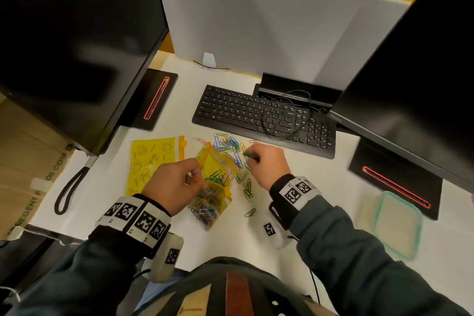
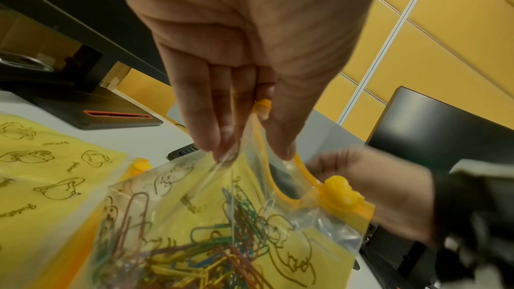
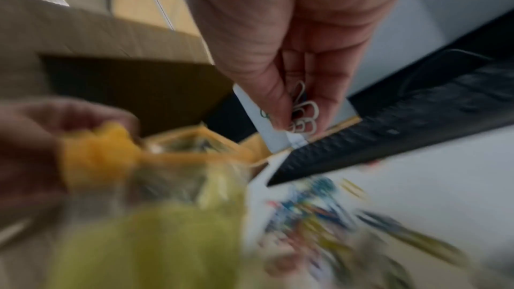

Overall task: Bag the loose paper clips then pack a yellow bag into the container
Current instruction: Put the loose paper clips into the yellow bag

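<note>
A yellow zip bag (image 1: 213,174) with an orange slider stands open on the white desk, coloured paper clips (image 2: 200,256) inside it. My left hand (image 1: 177,182) pinches its clear front lip (image 2: 247,157) between thumb and fingers and holds the mouth up. My right hand (image 1: 264,164) pinches a few paper clips (image 3: 303,118) just right of the bag's mouth. A heap of loose clips (image 1: 228,145) lies behind the bag, and more clips (image 1: 247,191) are scattered to its right. A filled bag (image 1: 209,206) lies beneath the open one. An empty yellow bag (image 1: 148,159) lies flat at the left.
A clear container with a green rim (image 1: 396,226) sits on the desk at the right. A black keyboard (image 1: 266,115) with a looped cable lies behind the clips. Two monitors on black bases (image 1: 151,100) flank the desk. A cardboard box (image 1: 28,159) stands at the left.
</note>
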The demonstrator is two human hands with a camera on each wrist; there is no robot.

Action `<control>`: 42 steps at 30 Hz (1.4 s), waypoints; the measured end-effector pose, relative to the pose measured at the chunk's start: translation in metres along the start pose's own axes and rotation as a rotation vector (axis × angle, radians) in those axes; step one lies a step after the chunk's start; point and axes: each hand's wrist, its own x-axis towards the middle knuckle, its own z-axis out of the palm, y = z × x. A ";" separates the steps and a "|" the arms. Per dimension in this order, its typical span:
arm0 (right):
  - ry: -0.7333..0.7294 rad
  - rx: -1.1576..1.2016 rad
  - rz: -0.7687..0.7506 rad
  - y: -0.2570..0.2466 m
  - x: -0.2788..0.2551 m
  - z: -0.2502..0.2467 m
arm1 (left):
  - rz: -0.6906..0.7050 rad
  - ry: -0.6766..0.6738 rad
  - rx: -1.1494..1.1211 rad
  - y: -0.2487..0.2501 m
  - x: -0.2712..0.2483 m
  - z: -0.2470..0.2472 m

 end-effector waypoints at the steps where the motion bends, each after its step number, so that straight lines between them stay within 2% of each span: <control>1: 0.004 0.065 -0.038 -0.013 -0.003 -0.005 | 0.004 0.002 0.004 0.001 0.000 0.000; 5: -0.102 0.136 -0.131 -0.046 -0.012 -0.007 | 0.025 0.003 0.034 0.009 -0.003 0.002; 10: -0.246 0.057 -0.126 -0.045 -0.020 0.002 | 0.037 0.006 0.036 0.010 -0.003 0.002; 12: -0.211 0.195 -0.094 -0.041 -0.021 -0.003 | 0.037 0.004 0.035 0.007 -0.005 0.000; 14: -0.068 0.304 -0.010 -0.029 -0.020 -0.010 | 0.032 0.007 0.035 0.002 -0.006 -0.003; 16: -0.023 0.201 0.116 -0.003 -0.019 -0.013 | 0.015 0.012 0.026 -0.005 -0.009 -0.008; 19: -0.319 -0.190 0.284 0.035 -0.038 0.001 | -0.015 0.019 0.011 -0.017 -0.013 -0.014; 21: -0.410 -0.313 0.296 0.045 -0.053 0.017 | -0.031 0.014 -0.006 -0.024 -0.012 -0.017; 24: -0.308 -0.291 0.297 0.045 -0.051 0.033 | -0.041 -0.002 -0.021 -0.030 -0.010 -0.019; 28: -0.230 -0.160 0.335 0.033 -0.020 0.039 | -0.014 -0.044 -0.019 -0.031 -0.010 -0.023; 33: -0.211 -0.179 0.267 0.023 0.007 0.040 | 0.013 -0.082 0.007 -0.031 -0.007 -0.029; 42: -0.248 -0.261 0.225 -0.011 0.019 0.067 | 0.057 -0.096 0.007 -0.032 0.001 -0.040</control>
